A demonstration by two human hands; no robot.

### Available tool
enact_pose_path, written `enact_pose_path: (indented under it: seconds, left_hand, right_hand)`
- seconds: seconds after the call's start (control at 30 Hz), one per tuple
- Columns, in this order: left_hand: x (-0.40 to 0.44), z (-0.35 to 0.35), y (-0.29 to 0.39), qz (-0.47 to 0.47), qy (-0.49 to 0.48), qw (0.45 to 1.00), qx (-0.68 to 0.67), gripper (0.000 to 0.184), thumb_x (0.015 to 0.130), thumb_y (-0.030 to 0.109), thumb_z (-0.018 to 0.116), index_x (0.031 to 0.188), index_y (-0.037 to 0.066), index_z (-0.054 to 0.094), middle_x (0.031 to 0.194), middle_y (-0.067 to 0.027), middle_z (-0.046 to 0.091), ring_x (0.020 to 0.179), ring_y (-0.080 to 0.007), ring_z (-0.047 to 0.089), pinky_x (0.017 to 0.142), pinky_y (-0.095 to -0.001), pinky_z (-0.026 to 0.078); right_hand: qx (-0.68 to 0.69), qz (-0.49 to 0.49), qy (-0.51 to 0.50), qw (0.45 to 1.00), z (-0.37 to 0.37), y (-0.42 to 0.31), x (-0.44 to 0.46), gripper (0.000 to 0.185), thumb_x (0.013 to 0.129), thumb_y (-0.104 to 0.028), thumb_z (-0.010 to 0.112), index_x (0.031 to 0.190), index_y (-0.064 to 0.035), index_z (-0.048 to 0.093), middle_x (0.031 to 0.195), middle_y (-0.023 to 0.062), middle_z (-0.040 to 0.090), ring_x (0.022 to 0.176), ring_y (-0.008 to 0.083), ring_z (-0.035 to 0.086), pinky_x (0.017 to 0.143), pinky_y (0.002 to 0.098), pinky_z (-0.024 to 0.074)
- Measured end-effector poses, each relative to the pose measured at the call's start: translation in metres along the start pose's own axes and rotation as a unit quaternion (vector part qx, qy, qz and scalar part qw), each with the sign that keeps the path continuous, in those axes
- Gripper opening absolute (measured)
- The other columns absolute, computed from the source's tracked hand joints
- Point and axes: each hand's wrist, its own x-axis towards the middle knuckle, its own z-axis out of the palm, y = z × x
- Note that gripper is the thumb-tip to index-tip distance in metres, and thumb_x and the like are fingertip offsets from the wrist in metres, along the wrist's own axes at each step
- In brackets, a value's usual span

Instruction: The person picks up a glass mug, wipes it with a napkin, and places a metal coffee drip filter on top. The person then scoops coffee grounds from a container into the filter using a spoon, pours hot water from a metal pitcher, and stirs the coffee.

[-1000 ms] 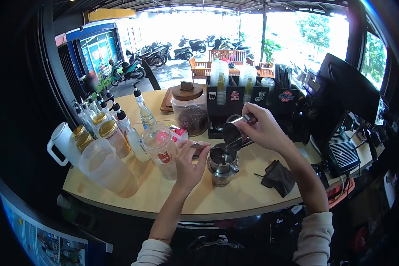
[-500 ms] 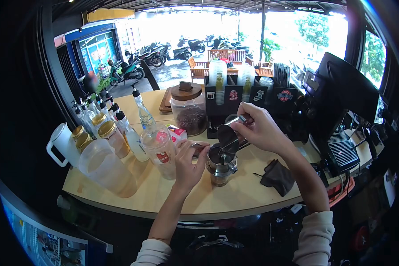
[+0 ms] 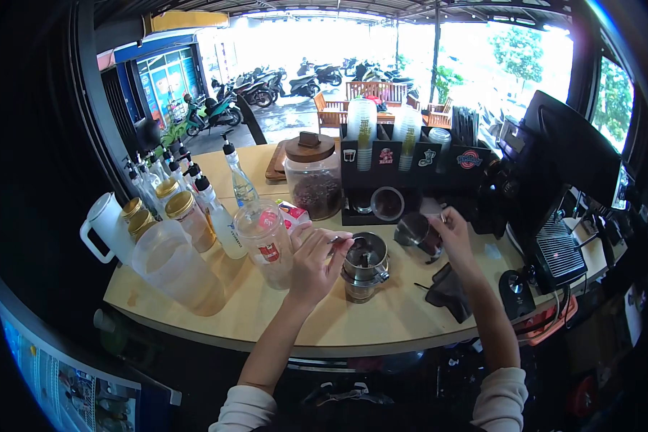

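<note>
My left hand is closed on a thin metal utensil, with its fingers at the rim of a metal drip coffee filter. The filter stands upright on a small glass, and something dark shows inside it. My right hand grips a metal pitcher by its handle side, just above the counter to the right of the filter; the pitcher is blurred. A clear plastic cup with a red label stands left of my left hand.
A cloudy plastic jug, a white pitcher and several pump bottles crowd the left. Behind are a lidded glass jar and a black cup organizer. A dark cloth and a coffee machine lie to the right.
The metal pitcher, tilted over the filter before, has moved right and down with my right hand. My left hand stays by the filter rim. The view has shifted slightly.
</note>
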Motion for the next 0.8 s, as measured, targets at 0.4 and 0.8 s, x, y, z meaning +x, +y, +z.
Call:
enact_pose_path:
  seconds: [0.4,0.8]
  left_hand:
    - [0.002,0.013,0.002,0.034,-0.041,0.998,0.028,0.01,0.081,0.015,0.07,0.089,0.012,0.064,0.078,0.003,0.062,0.07,-0.0132,0.058,0.097,-0.0404,0.033]
    - [-0.005,0.031,0.007,0.078,-0.061,0.995,0.027,0.019,0.074,0.016,0.075,0.089,0.015,0.064,0.076,0.0043,0.061,0.075,-0.0124,0.06,0.098,-0.042,0.034]
  right_hand:
    - [0.099,0.125,0.056,0.986,-0.033,0.101,-0.031,0.021,0.093,-0.02,0.057,0.08,-0.0107,0.045,0.071,-0.0002,0.054,0.063,0.0078,0.053,0.056,0.0232,0.0418]
    - [-0.117,-0.113,-0.103,0.981,0.022,-0.014,-0.048,0.044,0.082,0.001,0.062,0.125,-0.0039,0.055,0.117,0.0112,0.057,0.083,0.0137,0.059,0.069,0.026,0.0484]
